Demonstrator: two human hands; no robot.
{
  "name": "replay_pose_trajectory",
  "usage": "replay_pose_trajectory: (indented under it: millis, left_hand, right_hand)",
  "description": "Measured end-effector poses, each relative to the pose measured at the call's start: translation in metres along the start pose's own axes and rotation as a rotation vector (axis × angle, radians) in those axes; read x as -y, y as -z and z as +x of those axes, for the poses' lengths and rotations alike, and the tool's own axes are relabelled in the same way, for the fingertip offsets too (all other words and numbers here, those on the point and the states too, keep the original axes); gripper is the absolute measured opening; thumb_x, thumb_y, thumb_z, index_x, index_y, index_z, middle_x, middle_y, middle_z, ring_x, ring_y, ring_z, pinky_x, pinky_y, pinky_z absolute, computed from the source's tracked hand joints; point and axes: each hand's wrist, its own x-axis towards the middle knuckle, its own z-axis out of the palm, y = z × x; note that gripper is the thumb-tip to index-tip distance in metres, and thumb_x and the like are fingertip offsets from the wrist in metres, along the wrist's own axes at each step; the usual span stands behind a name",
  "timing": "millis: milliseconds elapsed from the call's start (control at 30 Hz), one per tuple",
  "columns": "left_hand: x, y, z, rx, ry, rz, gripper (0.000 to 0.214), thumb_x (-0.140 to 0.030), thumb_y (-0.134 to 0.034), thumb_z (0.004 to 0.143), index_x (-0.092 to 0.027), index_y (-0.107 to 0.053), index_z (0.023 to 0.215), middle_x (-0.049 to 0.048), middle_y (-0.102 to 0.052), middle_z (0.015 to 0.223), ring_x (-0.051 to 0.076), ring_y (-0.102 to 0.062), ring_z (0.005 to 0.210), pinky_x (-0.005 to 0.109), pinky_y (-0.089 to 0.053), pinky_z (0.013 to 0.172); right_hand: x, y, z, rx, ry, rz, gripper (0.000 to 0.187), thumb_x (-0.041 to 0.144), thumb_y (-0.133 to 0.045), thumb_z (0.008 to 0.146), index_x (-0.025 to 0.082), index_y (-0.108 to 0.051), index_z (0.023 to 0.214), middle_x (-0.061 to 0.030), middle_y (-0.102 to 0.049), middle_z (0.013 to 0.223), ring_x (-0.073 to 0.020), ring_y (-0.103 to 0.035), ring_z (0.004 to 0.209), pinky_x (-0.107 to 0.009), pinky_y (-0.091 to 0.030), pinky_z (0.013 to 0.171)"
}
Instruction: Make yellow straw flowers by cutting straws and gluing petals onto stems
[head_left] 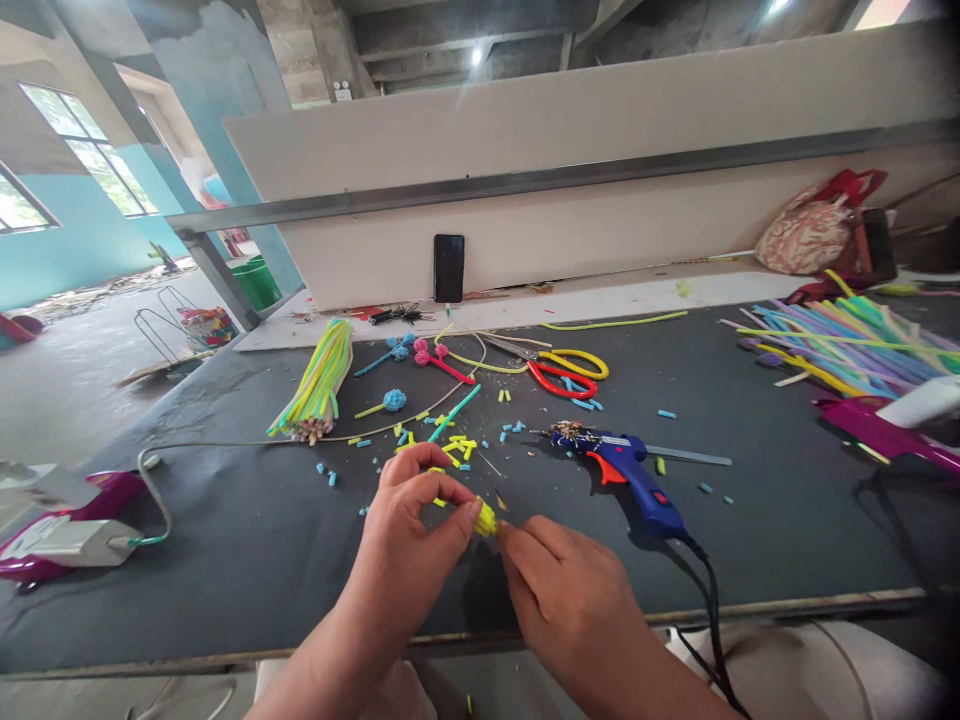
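Just above the table's front part, my left hand (pixel 416 525) pinches a small yellow fuzzy pipe-cleaner ball (pixel 486 519) between thumb and fingers. Against the ball's right side, the closed fingertips of my right hand (pixel 566 580) meet; whatever they grip is hidden. Cut yellow pipe-cleaner bits (pixel 459 448) lie just beyond my left hand, beside a turquoise piece (pixel 454 413). To the right rests a blue glue gun (pixel 626 465) with an orange trigger and a glue stick behind it. Farther back are scissors (pixel 570 372) with red and yellow handles.
A bundle of yellow-green pipe cleaners (pixel 319 385) lies left, near blue (pixel 394 400) and pink (pixel 431 352) balls on stems. A phone (pixel 449 268) leans on the back panel. Many coloured pipe cleaners (pixel 855 345) spread right. The glue gun's cable (pixel 712 610) crosses the front edge.
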Motion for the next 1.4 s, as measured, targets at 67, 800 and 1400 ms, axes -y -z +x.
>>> replay_pose_trajectory:
  millis: [67, 800, 1400]
  left_hand:
    - [0.000, 0.000, 0.000, -0.004, -0.001, 0.015, 0.008, -0.016, -0.062, 0.069, -0.020, -0.064, 0.062, 0.0037, -0.056, 0.095, 0.019, -0.056, 0.091, 0.036, -0.045, 0.081]
    - [-0.002, 0.011, 0.001, 0.152, -0.067, 0.001, 0.012, -0.014, -0.059, 0.071, -0.024, -0.067, 0.071, 0.0045, -0.050, 0.102, 0.020, -0.050, 0.098, 0.039, -0.040, 0.088]
    - [0.009, 0.030, 0.011, 0.093, -0.157, -0.199, 0.022, -0.021, -0.059, 0.078, -0.030, -0.068, 0.096, 0.0037, -0.048, 0.110, 0.017, -0.049, 0.103, 0.030, -0.041, 0.087]
  right_hand:
    - [0.000, -0.001, 0.000, 0.001, -0.004, 0.006, 0.019, 0.012, -0.044, 0.086, 0.021, -0.058, 0.078, 0.0004, -0.053, 0.065, -0.0155, -0.048, 0.059, -0.029, -0.030, 0.057]
    - [0.000, -0.001, 0.000, -0.018, 0.039, 0.009, 0.016, 0.011, -0.045, 0.086, 0.020, -0.059, 0.083, 0.0002, -0.053, 0.066, -0.0158, -0.048, 0.059, -0.029, -0.030, 0.058]
    - [-0.004, 0.003, 0.006, -0.051, -0.136, 0.213, 0.021, 0.016, -0.045, 0.087, 0.018, -0.059, 0.072, -0.0006, -0.055, 0.062, -0.0129, -0.051, 0.055, -0.026, -0.033, 0.054]
